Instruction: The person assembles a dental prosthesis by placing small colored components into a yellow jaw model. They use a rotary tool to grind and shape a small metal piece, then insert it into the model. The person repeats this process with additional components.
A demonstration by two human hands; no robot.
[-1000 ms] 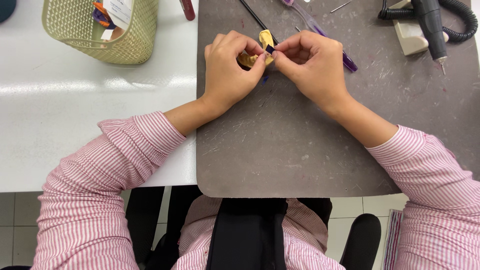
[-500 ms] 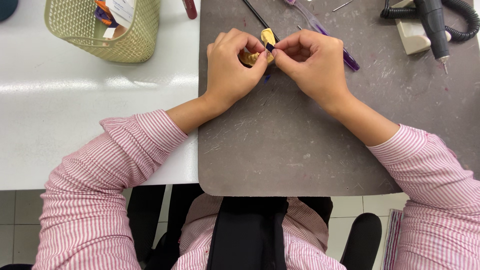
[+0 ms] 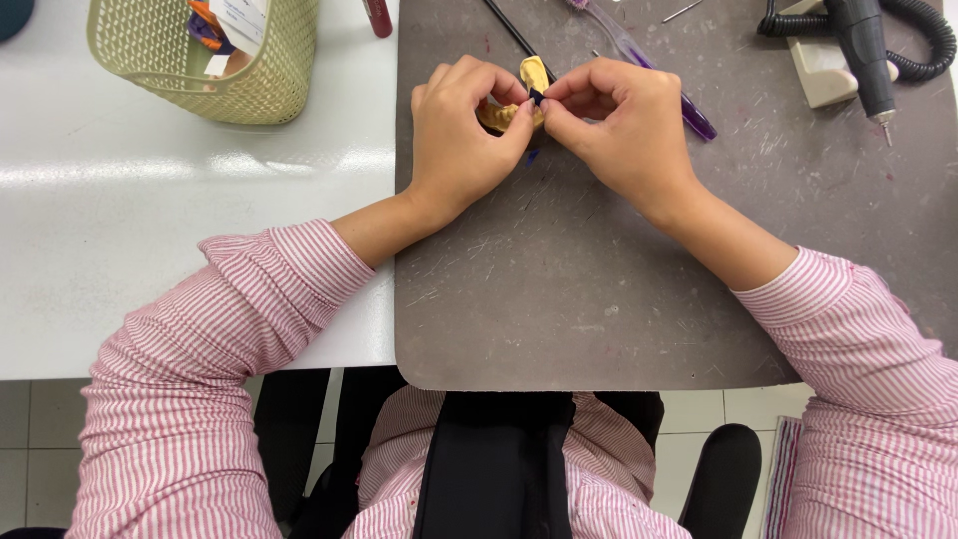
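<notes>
while both hands met over the far part of the grey work mat [image 3: 599, 299], the left hand [image 3: 464, 135] curled closed around a small yellow cast [image 3: 529, 75], most of it hidden behind the fingers. the right hand [image 3: 624, 125] pinched narrowly, thumb and forefinger tips closed on a tiny dark piece [image 3: 536, 97] touching the cast's near edge. what that piece was could not be told. a thin black tool [image 3: 509, 30] lay on the mat just beyond the left hand, and a purple-handled brush [image 3: 689, 105] lay partly under the right hand. a rotary handpiece [image 3: 863, 50] with a coiled cord sat well apart at the far right. a yellow-green mesh basket [image 3: 259, 85] stood on the white table [image 3: 150, 200] left of the mat.
</notes>
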